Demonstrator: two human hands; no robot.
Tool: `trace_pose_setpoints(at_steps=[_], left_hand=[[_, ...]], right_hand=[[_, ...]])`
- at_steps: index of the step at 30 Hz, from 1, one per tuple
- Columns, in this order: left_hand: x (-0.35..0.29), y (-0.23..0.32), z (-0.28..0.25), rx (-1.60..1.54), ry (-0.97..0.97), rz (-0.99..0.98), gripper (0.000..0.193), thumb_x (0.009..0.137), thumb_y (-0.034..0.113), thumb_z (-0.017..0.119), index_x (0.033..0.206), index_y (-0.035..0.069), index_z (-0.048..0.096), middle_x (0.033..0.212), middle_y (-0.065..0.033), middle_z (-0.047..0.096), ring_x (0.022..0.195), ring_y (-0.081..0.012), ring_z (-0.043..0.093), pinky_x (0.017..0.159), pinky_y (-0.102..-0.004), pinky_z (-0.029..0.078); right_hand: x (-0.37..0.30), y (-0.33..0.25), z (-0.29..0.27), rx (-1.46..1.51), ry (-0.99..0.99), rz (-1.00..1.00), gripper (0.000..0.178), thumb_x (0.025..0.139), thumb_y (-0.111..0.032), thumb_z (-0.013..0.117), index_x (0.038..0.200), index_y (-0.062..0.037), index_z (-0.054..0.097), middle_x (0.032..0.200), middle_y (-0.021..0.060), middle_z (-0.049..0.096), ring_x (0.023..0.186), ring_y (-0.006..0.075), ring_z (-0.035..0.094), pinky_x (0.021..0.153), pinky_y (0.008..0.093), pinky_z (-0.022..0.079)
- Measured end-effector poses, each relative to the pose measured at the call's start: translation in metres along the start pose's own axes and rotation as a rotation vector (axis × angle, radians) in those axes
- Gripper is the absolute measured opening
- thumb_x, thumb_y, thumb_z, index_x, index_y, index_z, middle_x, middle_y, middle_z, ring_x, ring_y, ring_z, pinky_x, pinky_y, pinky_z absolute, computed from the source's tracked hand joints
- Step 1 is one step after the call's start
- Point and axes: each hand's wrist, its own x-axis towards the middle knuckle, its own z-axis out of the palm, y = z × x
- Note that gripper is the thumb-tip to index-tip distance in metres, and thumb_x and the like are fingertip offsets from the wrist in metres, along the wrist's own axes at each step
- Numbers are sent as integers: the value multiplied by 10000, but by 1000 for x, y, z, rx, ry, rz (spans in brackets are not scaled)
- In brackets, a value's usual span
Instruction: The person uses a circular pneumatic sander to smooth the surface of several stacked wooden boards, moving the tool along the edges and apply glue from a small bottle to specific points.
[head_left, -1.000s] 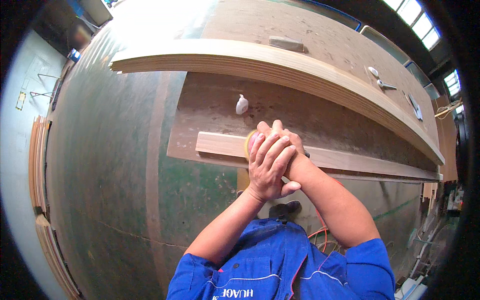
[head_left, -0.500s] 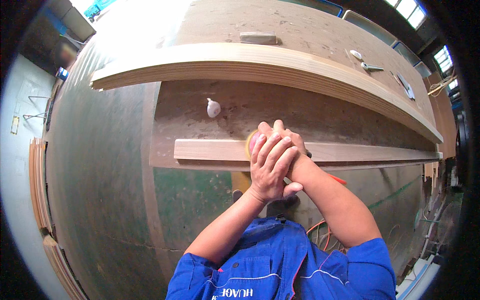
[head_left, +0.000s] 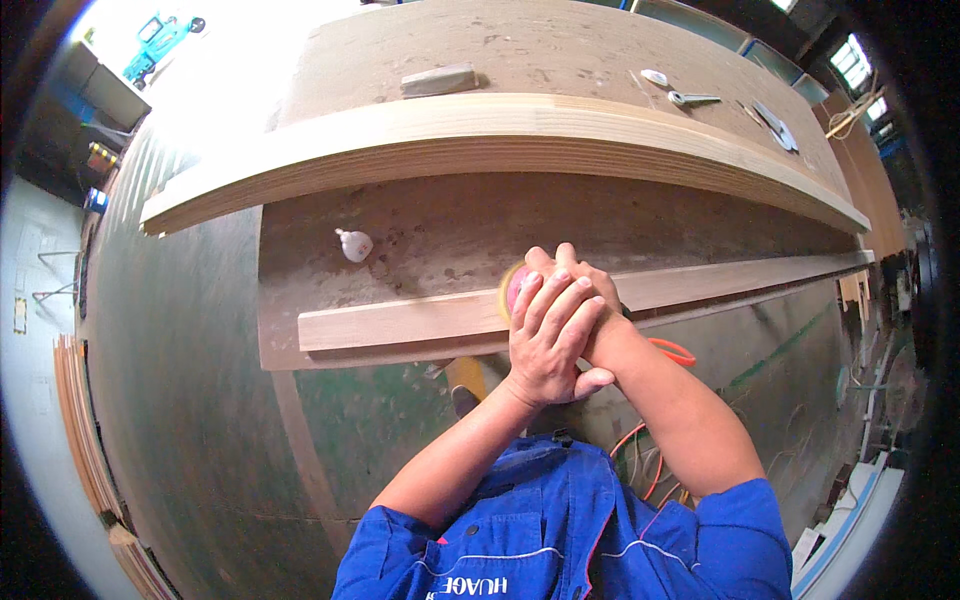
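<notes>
In the head view, a person in blue workwear leans over a long pale board (head_left: 400, 322) lying along the near edge of a brown worktop (head_left: 450, 235). The right hand (head_left: 597, 283) is curled over a round pink tool with a yellow rim (head_left: 516, 289), which sits on the board's upper face; much of that grip is hidden from the camera. The left hand (head_left: 547, 335) lies flat across the back of the right, fingers extended and thumb spread, with nothing of its own in its hold.

Compared with a second ago, the tool and both hands stand farther from the board's left end, the pair of hands keeping the same stacked pose. That shift leaves a longer bare stretch of board to the tool's left and a shorter one to its right.

Beyond the board's left end lies a small white bottle (head_left: 356, 246). Farther beyond the board runs a long stack of boards (head_left: 520, 118), its left end jutting past the worktop, with a greyish block (head_left: 438, 80) behind. On the near side of the board, below the right forearm, loops an orange hose (head_left: 672, 350).
</notes>
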Motion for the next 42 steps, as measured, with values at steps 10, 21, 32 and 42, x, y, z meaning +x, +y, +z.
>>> trace_pose_setpoints(at_steps=[10,21,32,42], left_hand=[[21,28,64,-120,-39,59,863,1002,791,473,1372,44,695,1465,-189,654,1474,-407,530,1287,-599,291],[46,60,157,-218,-92,111,881,987,810,477,1381,52,692,1479,-191,642,1485,-411,514,1289,-589,282],[86,105,261,-365,-249,128,915,950,822,509,1430,53,635,1519,-198,588,1507,-424,474,1299,-605,248],[11,55,91,-127,-551,-10,846,963,733,623,1455,45,650,1534,-207,604,1430,-409,557,1207,-582,415]], right_hand=[[-19,75,-15,0,23,120,352,1036,-383,637,1283,-146,556,1256,240,651,1105,476,733,910,551,615],[-38,175,-38,-24,32,239,347,1041,-382,631,1284,-146,557,1260,239,652,1109,477,733,914,553,614],[-58,289,-77,-89,28,358,341,1046,-382,624,1284,-147,558,1264,237,652,1112,478,733,917,554,613],[-71,349,-103,-75,197,461,468,867,-341,739,1247,-128,568,1184,232,664,1091,492,697,938,600,572]])
